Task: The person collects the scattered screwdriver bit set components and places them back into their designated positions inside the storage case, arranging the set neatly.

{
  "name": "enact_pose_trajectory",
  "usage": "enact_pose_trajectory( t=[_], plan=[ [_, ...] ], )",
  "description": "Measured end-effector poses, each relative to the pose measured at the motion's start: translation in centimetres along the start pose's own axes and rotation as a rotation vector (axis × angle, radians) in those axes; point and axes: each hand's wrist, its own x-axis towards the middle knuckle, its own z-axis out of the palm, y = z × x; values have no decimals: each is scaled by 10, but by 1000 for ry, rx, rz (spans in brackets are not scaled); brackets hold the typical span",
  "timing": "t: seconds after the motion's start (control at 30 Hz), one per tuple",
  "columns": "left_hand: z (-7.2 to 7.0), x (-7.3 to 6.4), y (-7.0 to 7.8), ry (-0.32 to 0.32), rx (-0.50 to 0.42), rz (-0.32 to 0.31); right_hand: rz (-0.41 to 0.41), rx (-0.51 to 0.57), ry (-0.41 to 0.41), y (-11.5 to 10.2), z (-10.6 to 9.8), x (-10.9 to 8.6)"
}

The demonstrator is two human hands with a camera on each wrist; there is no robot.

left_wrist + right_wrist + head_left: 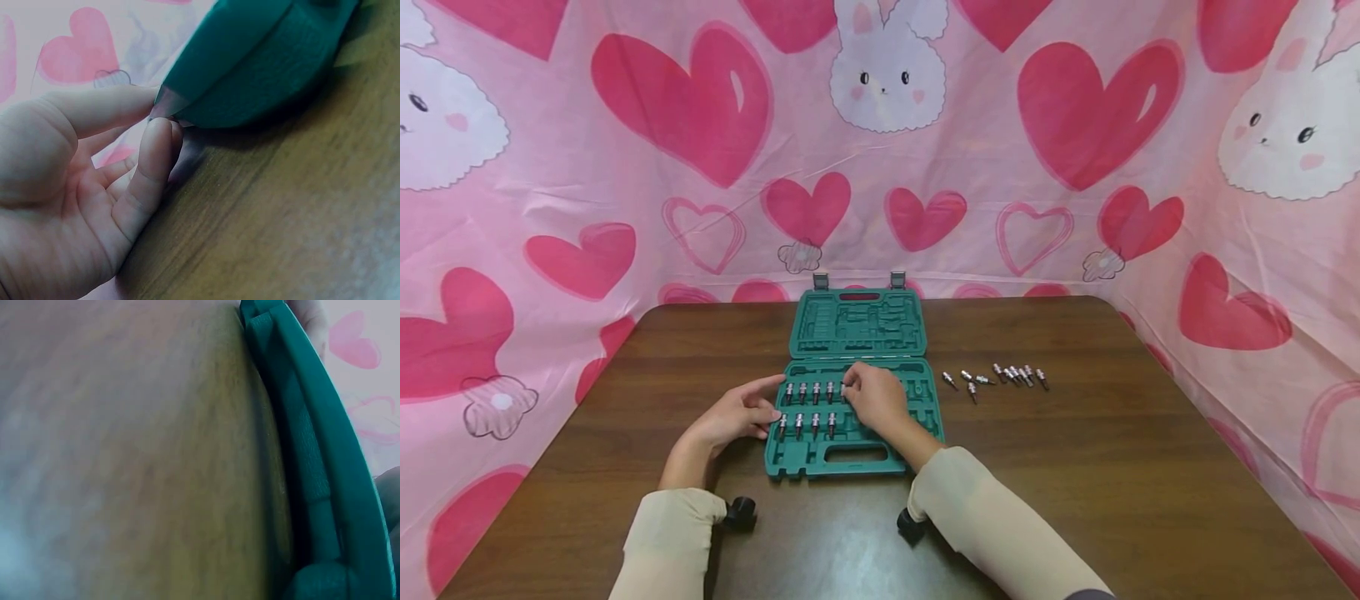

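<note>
A green plastic tool case (857, 433) lies unfolded on the table, its lid leaning back. Bit sockets with silver collars and dark shanks (816, 392) sit upright in two rows on its left half. My right hand (877, 398) is over the upper row, its fingertips pinching a bit socket (843, 392) at that row's right end; the fingers partly hide it. At the left edge my left hand (741, 412) holds the case between thumb and fingers, also seen where the fingers (153, 150) meet the green case corner (231, 81). The right wrist view shows mainly the case's front side (312, 450).
Several loose bit sockets (1015, 375) lie on the brown wooden table (1075, 467) to the right of the case. Two latches (897, 281) stick up from the lid's far edge. A pink cloth (865, 158) with hearts and rabbits hangs around the table.
</note>
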Motion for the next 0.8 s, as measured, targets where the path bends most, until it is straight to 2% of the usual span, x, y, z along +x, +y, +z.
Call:
enact_pose_trajectory(
  t=[0.17,0.8],
  plan=[
    [0,0,0,-12,-5,15,11,-21,6,-1,0,1],
    [0,3,-3,10,6,-7,78,-62,36,-2,4,6]
  ],
)
